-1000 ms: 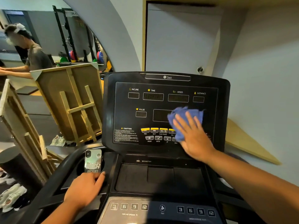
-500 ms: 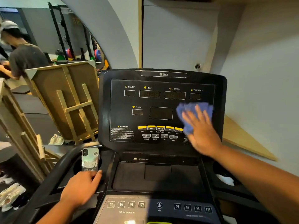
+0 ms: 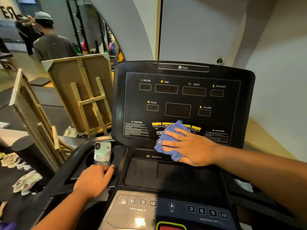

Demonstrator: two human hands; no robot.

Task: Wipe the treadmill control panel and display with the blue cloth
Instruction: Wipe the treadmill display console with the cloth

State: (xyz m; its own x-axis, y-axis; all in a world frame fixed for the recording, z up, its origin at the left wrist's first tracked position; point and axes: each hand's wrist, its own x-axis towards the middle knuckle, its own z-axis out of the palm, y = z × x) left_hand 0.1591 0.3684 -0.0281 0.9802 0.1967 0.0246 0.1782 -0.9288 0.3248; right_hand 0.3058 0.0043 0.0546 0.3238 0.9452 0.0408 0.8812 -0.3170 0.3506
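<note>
Right hand (image 3: 191, 146) flat, fingers spread, palm pressing the blue cloth (image 3: 169, 141) against the lower edge of the control panel (image 3: 182, 100). Bunched cloth covering the middle of the yellow button row (image 3: 157, 125) and hanging down over the ledge just below the panel. Not pinched between fingers, only held down under the open palm. Above the cloth, dark unlit display (image 3: 178, 110) in the panel's centre, with smaller windows labelled incline, time, speed, distance, pulse and calorie around it.

Left hand (image 3: 94, 181) resting on the left side of the console, fingers loosely curled over the black edge just beside the cup holder, thumb pointing toward the panel; gripping nothing loose, as far as can be seen. Phone (image 3: 102, 153) standing upright in that cup holder, just beyond the fingertips, touching or not cannot be told.

Nearer the camera, lower keypad (image 3: 137, 202) with numbers 3, 6, 9, 12 on both sides of a fan button. To the left, wooden easels (image 3: 86, 98) leaning, shoes (image 3: 26, 182) on the dark floor, and another person (image 3: 49, 40) in a grey shirt in the background.
</note>
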